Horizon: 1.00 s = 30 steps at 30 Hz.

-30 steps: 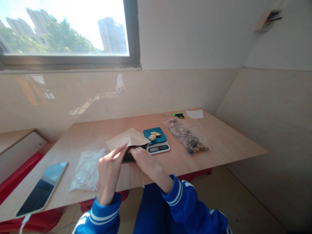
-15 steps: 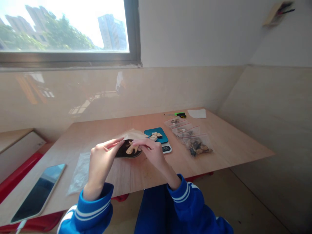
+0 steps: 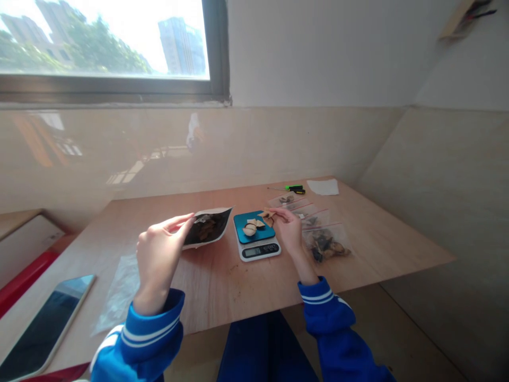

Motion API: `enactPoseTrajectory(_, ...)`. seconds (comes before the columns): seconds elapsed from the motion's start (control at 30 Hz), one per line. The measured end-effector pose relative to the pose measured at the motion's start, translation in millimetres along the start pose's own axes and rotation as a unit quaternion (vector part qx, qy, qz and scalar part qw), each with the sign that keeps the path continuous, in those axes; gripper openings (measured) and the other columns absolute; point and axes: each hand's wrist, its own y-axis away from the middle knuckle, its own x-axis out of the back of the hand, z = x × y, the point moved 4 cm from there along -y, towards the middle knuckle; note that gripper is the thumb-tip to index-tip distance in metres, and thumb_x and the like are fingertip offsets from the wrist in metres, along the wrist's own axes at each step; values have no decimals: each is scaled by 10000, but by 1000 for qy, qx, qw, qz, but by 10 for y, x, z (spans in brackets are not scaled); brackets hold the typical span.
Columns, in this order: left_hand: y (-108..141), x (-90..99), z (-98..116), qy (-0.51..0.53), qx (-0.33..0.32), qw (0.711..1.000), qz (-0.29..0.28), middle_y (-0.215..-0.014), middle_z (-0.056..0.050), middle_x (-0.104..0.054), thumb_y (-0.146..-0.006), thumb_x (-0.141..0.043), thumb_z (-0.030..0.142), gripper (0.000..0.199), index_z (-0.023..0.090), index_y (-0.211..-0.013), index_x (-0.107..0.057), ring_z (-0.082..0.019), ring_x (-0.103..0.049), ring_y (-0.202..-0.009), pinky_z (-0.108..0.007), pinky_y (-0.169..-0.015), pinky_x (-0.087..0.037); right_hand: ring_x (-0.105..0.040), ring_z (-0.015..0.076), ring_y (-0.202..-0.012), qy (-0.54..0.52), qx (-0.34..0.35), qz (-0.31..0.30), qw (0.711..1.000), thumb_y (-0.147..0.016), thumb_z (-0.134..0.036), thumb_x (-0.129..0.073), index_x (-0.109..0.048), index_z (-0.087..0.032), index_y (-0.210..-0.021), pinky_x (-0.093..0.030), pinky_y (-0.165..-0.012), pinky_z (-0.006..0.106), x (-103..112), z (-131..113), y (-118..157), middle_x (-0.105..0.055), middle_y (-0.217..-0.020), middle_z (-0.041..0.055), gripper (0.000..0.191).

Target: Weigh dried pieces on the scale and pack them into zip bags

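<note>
Pouch point(image 3: 217, 218) of brown pieces point(image 3: 204, 231) in left hand point(image 3: 159, 260); right hand point(image 3: 288, 227) pinches one.

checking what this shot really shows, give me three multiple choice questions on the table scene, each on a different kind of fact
1. Where is the kraft pouch relative to the digital kitchen scale?
A. To its right
B. To its left
C. On top of it

2. What colour is the scale's platform?
A. Teal
B. Red
C. White

3. What is the right hand doing?
A. Lying flat on the phone
B. Gripping the screwdriver
C. Holding a small tan piece over the platform

Answers:
1. B, the left hand holds the open pouch left of the scale.
2. A, teal shows around the pieces lying on it.
3. C, the fingers hold the piece at the platform's far corner.
</note>
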Motion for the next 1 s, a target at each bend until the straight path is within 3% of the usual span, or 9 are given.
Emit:
enactPoseTrajectory(0.13, 11, -19, -27, -7, 13, 1000, 14, -779, 15, -772, -748, -634, 548, 301, 321, -887, -776, -258, -712, -853, -318, -725, -517, -698, 251, -853, 171, 58, -78, 980, -828, -222, -518, -718, -180, -892, -556, -805, 419, 73, 231, 45, -749, -939, 101, 214)
enactPoseTrajectory(0.37, 36, -13, -29, -9, 15, 1000, 10, -794, 33, -772, -745, -629, 575, 299, 357, -894, -769, -242, -710, -880, -302, -718, -498, -648, 228, -1077, 245, 123, -175, 946, -848, -139, -491, -704, -200, -1023, -482, -999, 415, -71, 334, 113, -698, -1153, 100, 283)
enactPoseTrajectory(0.53, 31, -28, -42, -13, 18, 1000, 10, -788, 31, -772, -740, -635, 569, 291, 363, -897, -767, -241, -711, -868, -309, -711, -492, -545, 239, -1243, 245, 118, -207, 940, -868, -145, -472, -664, -186, -1148, -408, -1080, 446, -155, 461, 116, -609, -1306, 130, 342)
enactPoseTrajectory(0.73, 46, -29, -50, -11, 10, 1000, 17, -785, 37, -773, -742, -635, 567, 286, 363, -893, -768, -239, -712, -878, -290, -671, -481, -511, 176, -1273, 185, 89, -189, 960, -803, -64, -395, -578, -202, -1273, -372, -1115, 386, -184, 490, 41, -586, -1339, 85, 523)
enactPoseTrajectory(0.87, 56, -22, -58, -9, 8, 1000, 15, -805, 44, -774, -743, -641, 556, 265, 368, -880, -768, -232, -710, -894, -280, -677, -478, -511, 168, -1268, 140, 80, -149, 976, -845, -125, -401, -597, -233, -1236, -377, -1108, 371, -58, 430, -8, -586, -1339, 57, 451)
enactPoseTrajectory(1.0, 67, -24, -70, -8, 13, 1000, 11, -805, 48, -774, -740, -642, 560, 263, 375, -879, -766, -230, -709, -895, -282, -699, -479, -543, 188, -1223, 114, 91, -142, 979, -867, -146, -426, -616, -206, -1183, -420, -1064, 381, -4, 223, 99, -613, -1283, 89, 373)
